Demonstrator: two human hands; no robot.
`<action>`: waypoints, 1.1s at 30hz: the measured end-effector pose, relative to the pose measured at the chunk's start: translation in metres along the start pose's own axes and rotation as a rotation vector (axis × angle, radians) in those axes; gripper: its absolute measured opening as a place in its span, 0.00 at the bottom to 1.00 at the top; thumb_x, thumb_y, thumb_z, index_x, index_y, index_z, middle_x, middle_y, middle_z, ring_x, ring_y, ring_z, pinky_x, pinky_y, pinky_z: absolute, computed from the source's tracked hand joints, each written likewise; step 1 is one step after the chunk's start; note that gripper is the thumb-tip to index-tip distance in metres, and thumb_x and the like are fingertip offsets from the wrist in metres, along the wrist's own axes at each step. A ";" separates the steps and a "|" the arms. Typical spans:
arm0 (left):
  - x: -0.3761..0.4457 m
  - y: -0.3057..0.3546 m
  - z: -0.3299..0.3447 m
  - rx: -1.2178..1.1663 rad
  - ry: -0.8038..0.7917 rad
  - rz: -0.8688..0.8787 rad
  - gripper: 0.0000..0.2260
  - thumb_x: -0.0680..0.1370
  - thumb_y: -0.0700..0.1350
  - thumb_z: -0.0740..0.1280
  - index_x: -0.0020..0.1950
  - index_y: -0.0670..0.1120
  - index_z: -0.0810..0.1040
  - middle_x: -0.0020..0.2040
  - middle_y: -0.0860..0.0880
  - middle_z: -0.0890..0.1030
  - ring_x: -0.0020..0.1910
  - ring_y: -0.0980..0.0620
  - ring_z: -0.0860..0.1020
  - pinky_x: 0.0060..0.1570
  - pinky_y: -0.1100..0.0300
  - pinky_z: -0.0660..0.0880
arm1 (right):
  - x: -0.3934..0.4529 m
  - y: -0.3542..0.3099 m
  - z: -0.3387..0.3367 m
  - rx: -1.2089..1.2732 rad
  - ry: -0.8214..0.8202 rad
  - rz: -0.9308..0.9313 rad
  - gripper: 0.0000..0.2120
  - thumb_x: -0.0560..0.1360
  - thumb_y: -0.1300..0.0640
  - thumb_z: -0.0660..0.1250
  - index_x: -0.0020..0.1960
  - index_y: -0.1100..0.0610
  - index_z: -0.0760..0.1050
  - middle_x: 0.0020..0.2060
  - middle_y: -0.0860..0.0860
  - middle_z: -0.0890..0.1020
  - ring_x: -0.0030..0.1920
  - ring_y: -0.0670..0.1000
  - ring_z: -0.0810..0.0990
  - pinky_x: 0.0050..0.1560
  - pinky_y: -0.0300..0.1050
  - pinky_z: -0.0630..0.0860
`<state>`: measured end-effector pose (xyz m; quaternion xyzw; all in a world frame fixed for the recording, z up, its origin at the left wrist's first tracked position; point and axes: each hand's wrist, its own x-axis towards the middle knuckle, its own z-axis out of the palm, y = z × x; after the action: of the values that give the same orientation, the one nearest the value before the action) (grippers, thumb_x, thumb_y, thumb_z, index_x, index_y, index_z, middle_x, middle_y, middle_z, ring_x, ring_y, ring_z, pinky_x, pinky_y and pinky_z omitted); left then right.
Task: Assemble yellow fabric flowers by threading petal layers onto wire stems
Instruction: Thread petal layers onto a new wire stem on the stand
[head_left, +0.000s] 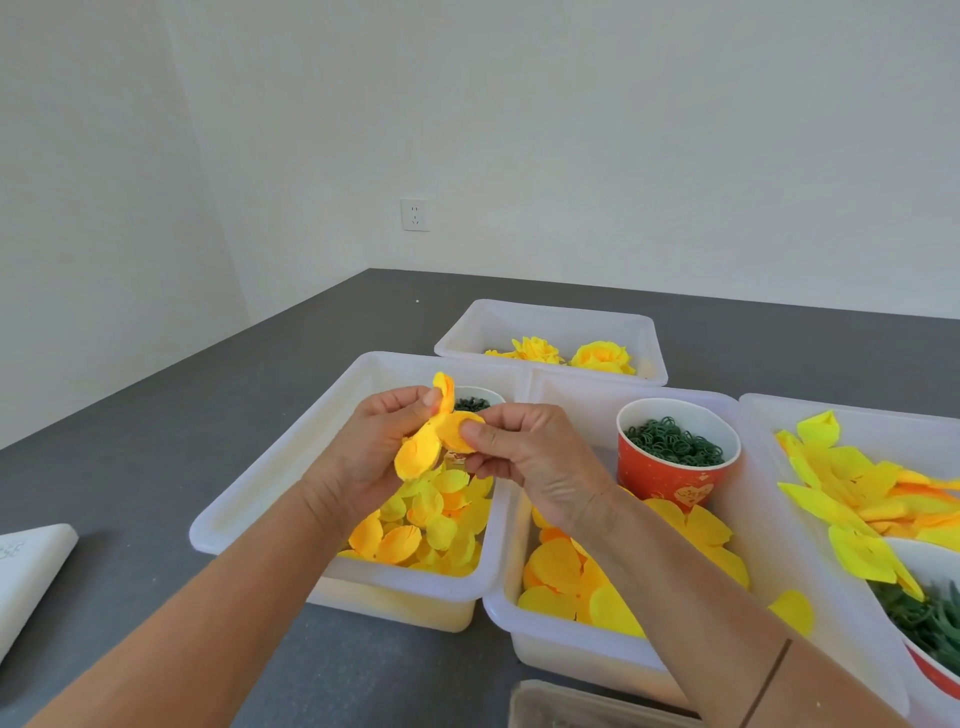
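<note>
Both hands are raised over the left bin (291, 441) and they share one yellow petal layer (434, 441): the left hand (374, 447) pinches its upper lobe between thumb and fingers, and the right hand (524, 447) pinches the near lobe with the thumb on top. I see no wire stem between the fingers; it may be hidden behind the fabric, I cannot tell. To do this step well, I think she should keep the layer flat and find its centre hole before pushing, and pull the lobes apart gently, because the fabric looks thin and can crease. Loose petals (436, 519) lie just below in the same bin, so a dropped layer falls among them and is not lost. The red cup (670, 467) of green rings stands near the right wrist; a wide elbow move could tip it. Finished flowers (571, 356) sit in the far bin (550, 317), well apart. The grey table (171, 415) on the left gives open room.
</note>
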<state>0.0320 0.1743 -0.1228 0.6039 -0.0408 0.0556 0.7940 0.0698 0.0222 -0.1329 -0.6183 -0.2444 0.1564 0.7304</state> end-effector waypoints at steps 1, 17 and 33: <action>0.001 -0.001 -0.001 0.002 -0.005 0.000 0.11 0.72 0.45 0.64 0.31 0.43 0.78 0.26 0.49 0.77 0.24 0.55 0.74 0.26 0.66 0.72 | 0.000 0.000 0.000 -0.017 0.005 -0.003 0.06 0.73 0.63 0.69 0.38 0.56 0.82 0.29 0.51 0.82 0.28 0.45 0.79 0.32 0.35 0.75; 0.000 -0.011 0.003 0.457 0.287 0.171 0.09 0.71 0.32 0.70 0.32 0.41 0.75 0.25 0.50 0.73 0.23 0.56 0.69 0.24 0.64 0.70 | 0.001 0.011 0.002 -0.901 0.299 -0.246 0.13 0.74 0.57 0.69 0.39 0.67 0.76 0.34 0.61 0.79 0.38 0.60 0.75 0.40 0.50 0.70; 0.000 -0.021 0.010 0.975 0.442 0.565 0.10 0.66 0.33 0.74 0.30 0.40 0.74 0.24 0.54 0.68 0.25 0.56 0.65 0.27 0.64 0.65 | 0.000 0.004 0.005 -0.464 0.328 -0.137 0.16 0.70 0.53 0.73 0.30 0.63 0.77 0.21 0.45 0.70 0.26 0.42 0.67 0.31 0.35 0.65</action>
<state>0.0348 0.1586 -0.1400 0.8382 -0.0036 0.4005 0.3701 0.0680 0.0270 -0.1367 -0.7679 -0.1936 -0.0554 0.6081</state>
